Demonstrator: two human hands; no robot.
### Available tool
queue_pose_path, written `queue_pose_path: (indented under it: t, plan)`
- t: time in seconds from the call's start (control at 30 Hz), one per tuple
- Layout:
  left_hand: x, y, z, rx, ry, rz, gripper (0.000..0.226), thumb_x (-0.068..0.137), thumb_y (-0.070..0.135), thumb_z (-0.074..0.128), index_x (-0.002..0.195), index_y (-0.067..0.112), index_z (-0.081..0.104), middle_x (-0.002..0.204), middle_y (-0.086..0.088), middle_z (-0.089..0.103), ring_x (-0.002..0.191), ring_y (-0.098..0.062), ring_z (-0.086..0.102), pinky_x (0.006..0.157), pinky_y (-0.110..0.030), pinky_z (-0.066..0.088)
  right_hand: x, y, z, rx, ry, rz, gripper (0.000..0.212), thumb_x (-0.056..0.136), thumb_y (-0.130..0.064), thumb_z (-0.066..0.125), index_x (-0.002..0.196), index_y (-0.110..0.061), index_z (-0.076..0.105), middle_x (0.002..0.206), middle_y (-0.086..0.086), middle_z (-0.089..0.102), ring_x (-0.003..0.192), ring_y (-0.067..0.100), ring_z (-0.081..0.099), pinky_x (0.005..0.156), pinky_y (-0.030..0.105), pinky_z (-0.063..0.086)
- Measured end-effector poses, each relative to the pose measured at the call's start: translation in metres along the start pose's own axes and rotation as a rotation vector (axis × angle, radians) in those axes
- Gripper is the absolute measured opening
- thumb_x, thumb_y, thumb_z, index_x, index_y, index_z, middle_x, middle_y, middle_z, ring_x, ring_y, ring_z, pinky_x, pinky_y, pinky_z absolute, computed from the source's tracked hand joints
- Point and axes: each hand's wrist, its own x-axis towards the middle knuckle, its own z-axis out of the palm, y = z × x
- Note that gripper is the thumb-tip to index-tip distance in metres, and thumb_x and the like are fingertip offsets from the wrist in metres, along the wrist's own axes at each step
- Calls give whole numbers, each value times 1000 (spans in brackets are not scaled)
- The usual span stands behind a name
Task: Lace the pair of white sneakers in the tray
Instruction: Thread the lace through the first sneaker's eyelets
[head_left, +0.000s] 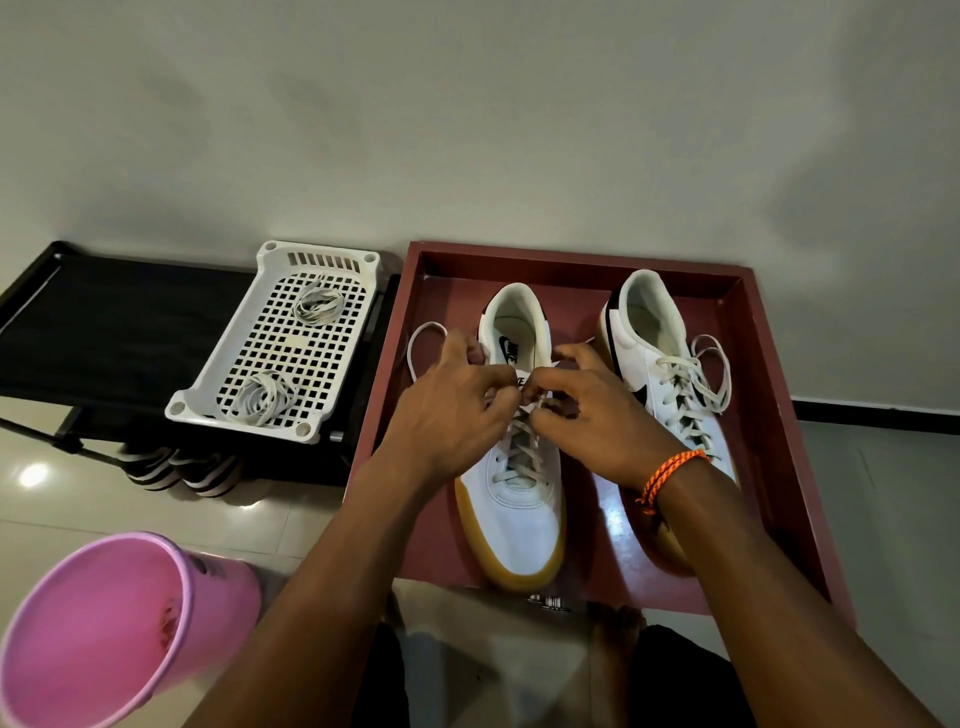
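Seen from above: a dark red tray (769, 415) with raised walls, lying on pale floor tiles and pushed up against a plain wall at its far edge. Inside, two white sneakers with gum-coloured soles, side by side and lengthwise, toes toward the viewer, heels toward the wall, with a bare strip of tray floor between them and more bare room along the right wall. Right sneaker (670, 374) already laced, its lace ends looped loose over the upper, black swoosh on the side. Left sneaker (519, 509) laced up most of its eyelets, white lace (423, 332) trailing out in a loop to the left. Left hand (457, 400) and right hand (597, 410) meeting over the tongue near the top eyelets, fingers of both curled and pinching the lace, though the exact eyelet hidden behind the knuckles. Orange braided band (670, 470) on the right wrist. Just left of the tray, a white perforated basket (218, 374) resting on a low black rack (104, 322), holding two coiled spare laces (318, 304). Nearer, at lower left, a pink plastic bucket (104, 634) tipped toward the viewer.
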Motion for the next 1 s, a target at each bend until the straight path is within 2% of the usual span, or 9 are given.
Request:
queue_pose_path:
  t: [0.13,0.27,0.33,0.47,0.6,0.67,0.77,0.9,1.0]
  plan:
    - [-1,2,-2,5,-16,16,31,107,46,46,107,34,74,120,6,36,85,-12,59,66,-30,44,-4,-3,-4,-8,-78,25,37,81,-34,86,113,-35,68,151,-8,27,123,12,51,89,7,40]
    - [0,4,-3,-5,5,0,33,108,44,47,106,30,76,121,4,40,84,-15,62,64,-30,45,-5,-6,-2,-51,-48,-11,60,66,-50,96,117,-37,69,149,-7,28,121,15,51,100,24,49]
    - [1,4,-4,-18,6,-7,33,108,42,48,104,27,78,120,4,41,80,-13,61,60,-26,42,-3,-5,-1,-55,-37,-23,59,62,-51,98,111,-40,67,148,-6,29,121,16,52,102,27,50]
    - [2,6,-10,-42,-2,-13,31,107,38,49,87,28,71,115,4,42,78,-8,55,57,-21,32,-2,-3,-2,-43,-31,-24,55,61,-47,100,101,-35,65,141,-7,31,116,12,50,84,0,40]
    - [3,2,-12,-66,-2,-5,35,105,36,53,73,31,65,117,5,47,86,-10,57,62,-22,38,-2,3,-1,-2,-17,-39,56,60,-46,101,103,-28,70,142,-6,35,119,10,51,88,0,43]
    - [5,-4,-12,-83,10,-15,36,105,35,55,81,18,77,115,7,48,91,-10,57,68,-23,44,-2,5,-2,22,-10,-45,52,62,-45,101,102,-30,71,142,-4,36,121,11,53,93,4,45]
    - [5,-10,-11,-114,21,1,37,104,36,56,86,14,80,112,10,47,96,-7,55,73,-27,47,-2,7,-1,38,-3,-53,47,64,-41,100,99,-31,71,145,-2,36,126,14,53,94,5,43]
    - [3,-15,-12,-177,-23,24,28,105,40,56,97,27,80,113,13,43,97,-2,57,77,-27,48,-2,6,-2,45,-15,-56,45,68,-36,99,99,-35,67,147,-5,34,127,12,52,94,1,40]
    - [2,-24,-17,-216,-99,48,21,93,52,58,109,44,70,113,19,41,106,-9,60,90,-43,60,-4,3,1,58,-23,-70,39,76,-37,94,103,-34,67,155,-7,27,130,9,48,96,3,37]
